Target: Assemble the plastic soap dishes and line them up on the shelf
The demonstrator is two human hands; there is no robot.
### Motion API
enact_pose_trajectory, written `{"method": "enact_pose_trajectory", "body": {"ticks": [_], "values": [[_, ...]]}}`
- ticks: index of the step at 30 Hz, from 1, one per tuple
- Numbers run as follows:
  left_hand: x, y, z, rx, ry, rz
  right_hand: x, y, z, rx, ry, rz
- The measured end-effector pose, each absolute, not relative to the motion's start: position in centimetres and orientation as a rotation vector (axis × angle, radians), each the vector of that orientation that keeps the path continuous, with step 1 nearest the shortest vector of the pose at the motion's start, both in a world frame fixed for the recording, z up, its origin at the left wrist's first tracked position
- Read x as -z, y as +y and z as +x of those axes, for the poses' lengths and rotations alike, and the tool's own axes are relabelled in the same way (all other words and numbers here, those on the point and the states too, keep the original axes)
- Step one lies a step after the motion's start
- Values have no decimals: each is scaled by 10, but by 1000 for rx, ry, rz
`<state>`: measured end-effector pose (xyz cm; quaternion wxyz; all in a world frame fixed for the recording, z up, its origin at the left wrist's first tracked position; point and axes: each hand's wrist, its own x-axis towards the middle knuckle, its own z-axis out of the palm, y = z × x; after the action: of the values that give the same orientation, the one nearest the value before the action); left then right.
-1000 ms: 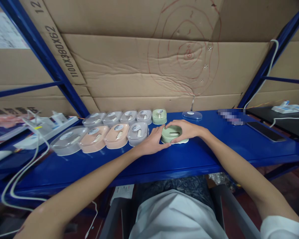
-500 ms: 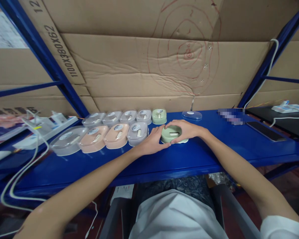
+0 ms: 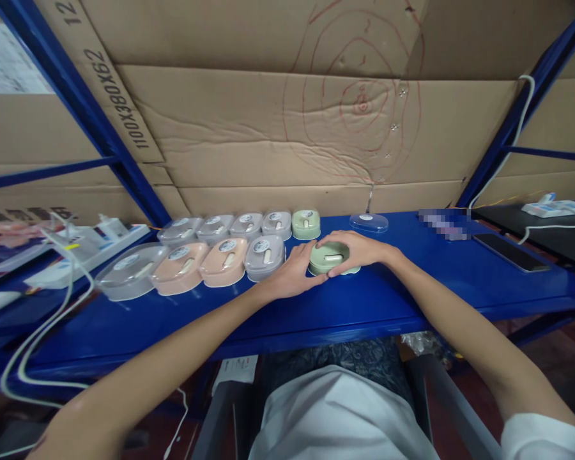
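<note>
A small pale green lidded box (image 3: pixel 329 259) rests on the blue shelf (image 3: pixel 345 306), and both of my hands are closed round it. My left hand (image 3: pixel 290 273) presses its left side, with the thumb at the front. My right hand (image 3: pixel 357 250) wraps over its right and back edge. Left of it stand two rows of similar boxes: grey ones (image 3: pixel 265 256) and peach ones (image 3: pixel 225 269) in front, several grey ones (image 3: pixel 245 224) and one green one (image 3: pixel 306 223) behind.
A clear loose lid (image 3: pixel 368 222) lies behind my right hand. A phone (image 3: pixel 510 252) lies at the right. Power strips (image 3: pixel 91 241) and white cables (image 3: pixel 43 332) crowd the left end. Cardboard sheets (image 3: pixel 278 121) back the shelf.
The green box and both hands have crept a little to the left and back; otherwise nothing differs.
</note>
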<state>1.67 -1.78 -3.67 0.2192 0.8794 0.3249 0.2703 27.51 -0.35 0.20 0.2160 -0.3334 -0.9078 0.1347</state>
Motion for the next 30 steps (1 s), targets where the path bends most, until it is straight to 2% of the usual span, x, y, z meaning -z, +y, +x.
{"method": "enact_pose_trajectory", "body": {"ticks": [4, 9, 12, 18, 30], "values": [[32, -21, 17, -621, 1001, 2456, -2, 17, 300, -370, -2268, -964], [29, -24, 18, -611, 1011, 2439, 12, 49, 353, 146, -1994, -1495], [30, -24, 18, -593, 1020, 2453, 24, 57, 371, 238, -1980, -1792], [31, -23, 17, -587, 1027, 2459, 31, 59, 376, 212, -2063, -1997], [32, -22, 16, -624, 975, 2463, 30, 57, 378, 86, -2077, -1894]]}}
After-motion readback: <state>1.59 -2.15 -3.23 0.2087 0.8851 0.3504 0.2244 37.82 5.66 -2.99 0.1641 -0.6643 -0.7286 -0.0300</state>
